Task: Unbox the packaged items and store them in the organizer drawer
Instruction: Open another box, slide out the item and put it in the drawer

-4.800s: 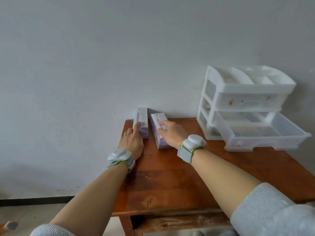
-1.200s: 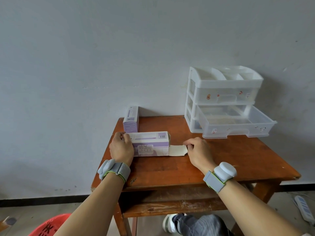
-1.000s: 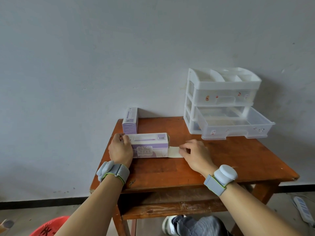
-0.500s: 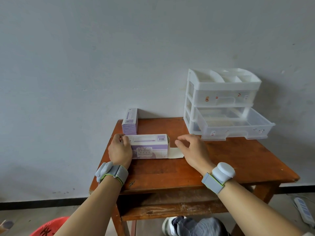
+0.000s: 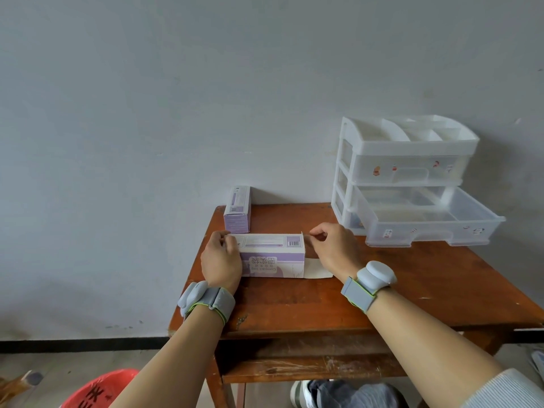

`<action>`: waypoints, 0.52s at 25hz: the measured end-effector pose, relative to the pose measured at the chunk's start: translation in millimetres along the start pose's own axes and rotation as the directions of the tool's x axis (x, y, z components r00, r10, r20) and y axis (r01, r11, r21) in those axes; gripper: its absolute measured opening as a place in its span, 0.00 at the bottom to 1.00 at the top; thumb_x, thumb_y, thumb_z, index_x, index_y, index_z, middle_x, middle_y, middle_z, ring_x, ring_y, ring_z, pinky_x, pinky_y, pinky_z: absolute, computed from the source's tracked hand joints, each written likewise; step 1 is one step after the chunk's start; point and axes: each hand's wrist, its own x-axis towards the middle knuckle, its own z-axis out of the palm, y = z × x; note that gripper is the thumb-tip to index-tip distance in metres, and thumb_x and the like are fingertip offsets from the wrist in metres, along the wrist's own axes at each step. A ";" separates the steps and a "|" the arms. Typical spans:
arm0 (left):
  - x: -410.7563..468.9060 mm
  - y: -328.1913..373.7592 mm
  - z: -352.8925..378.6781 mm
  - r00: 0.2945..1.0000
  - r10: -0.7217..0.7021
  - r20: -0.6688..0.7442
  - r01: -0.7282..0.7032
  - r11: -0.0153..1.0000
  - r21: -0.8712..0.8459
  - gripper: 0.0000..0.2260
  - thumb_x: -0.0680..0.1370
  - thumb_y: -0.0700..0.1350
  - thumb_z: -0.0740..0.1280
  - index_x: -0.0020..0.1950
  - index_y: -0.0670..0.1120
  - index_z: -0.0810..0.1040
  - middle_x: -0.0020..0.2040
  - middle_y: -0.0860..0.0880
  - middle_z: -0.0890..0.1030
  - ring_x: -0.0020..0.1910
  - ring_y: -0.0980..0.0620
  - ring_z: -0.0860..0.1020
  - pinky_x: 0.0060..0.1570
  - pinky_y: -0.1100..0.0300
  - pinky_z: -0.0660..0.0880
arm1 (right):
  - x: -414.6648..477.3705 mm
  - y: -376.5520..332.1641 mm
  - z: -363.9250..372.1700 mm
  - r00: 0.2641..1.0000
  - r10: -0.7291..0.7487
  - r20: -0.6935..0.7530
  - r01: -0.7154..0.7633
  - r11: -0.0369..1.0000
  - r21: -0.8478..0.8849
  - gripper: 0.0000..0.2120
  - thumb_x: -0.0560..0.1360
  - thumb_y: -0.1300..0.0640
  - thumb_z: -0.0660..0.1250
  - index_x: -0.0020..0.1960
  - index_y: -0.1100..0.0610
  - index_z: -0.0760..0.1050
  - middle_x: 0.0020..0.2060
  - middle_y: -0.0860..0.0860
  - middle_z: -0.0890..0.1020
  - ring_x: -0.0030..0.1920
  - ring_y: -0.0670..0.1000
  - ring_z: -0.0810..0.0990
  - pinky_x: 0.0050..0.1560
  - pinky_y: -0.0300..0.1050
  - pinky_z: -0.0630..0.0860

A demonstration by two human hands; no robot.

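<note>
The left hand [image 5: 221,258] grips the closed left end of the opened box [image 5: 272,254], fingers curled over its top edge and pinning it to the table [image 5: 294,301], while the right hand [image 5: 334,249] has its thumb and forefinger bent together at the upper corner of the box's open right end. It seems to pinch a small inner flap there, though the contact itself is too small to be sure of. A second ago this right hand was lower and lay flat on the outer end flap [image 5: 319,270], drawing it out across the wood. Half a second ago it lifted off, and now it is up at the mouth of the box, with the flap lying loose on the table beneath it. The left hand's hold is as it was throughout. The box lies on its side near the front left of the table, barcode face up, and nothing has come out of it yet. I judge that the outer closure is done with and the unboxing has moved to the inner flaps, so the contents should be reachable soon. The second box [image 5: 237,210] stands untouched at the back left edge against the wall. The organizer [image 5: 406,154] sits at the back right, well apart from the hands, its lower drawer [image 5: 477,228] already pulled out and ready to receive things.
</note>
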 end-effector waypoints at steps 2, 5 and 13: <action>1.0 -0.5 -0.9 1.000 0.000 -0.004 0.000 1.000 0.004 0.13 0.82 0.46 0.56 0.60 0.45 0.76 0.54 0.45 0.81 0.53 0.46 0.80 0.52 0.49 0.80 | -0.4 -3.9 3.2 1.000 -0.001 0.022 0.001 1.000 -0.003 0.08 0.73 0.45 0.71 0.46 0.48 0.82 0.39 0.43 0.83 0.39 0.46 0.80 0.36 0.41 0.77; 1.0 -0.2 -0.3 1.000 -0.003 -0.006 0.003 1.000 0.011 0.13 0.82 0.46 0.56 0.59 0.45 0.76 0.54 0.45 0.81 0.53 0.45 0.80 0.51 0.50 0.80 | -0.6 -5.3 -2.5 0.999 0.017 0.037 -0.018 0.999 0.037 0.05 0.74 0.49 0.71 0.42 0.48 0.82 0.35 0.41 0.81 0.38 0.46 0.81 0.36 0.42 0.78; -1.3 1.7 0.1 1.000 -0.022 -0.004 0.022 1.000 0.019 0.13 0.82 0.48 0.56 0.60 0.46 0.75 0.55 0.45 0.80 0.53 0.46 0.80 0.52 0.50 0.80 | -16.8 -14.1 -19.9 0.951 0.139 0.277 -0.268 0.817 0.511 0.06 0.78 0.57 0.67 0.48 0.56 0.83 0.42 0.51 0.86 0.44 0.51 0.85 0.34 0.39 0.79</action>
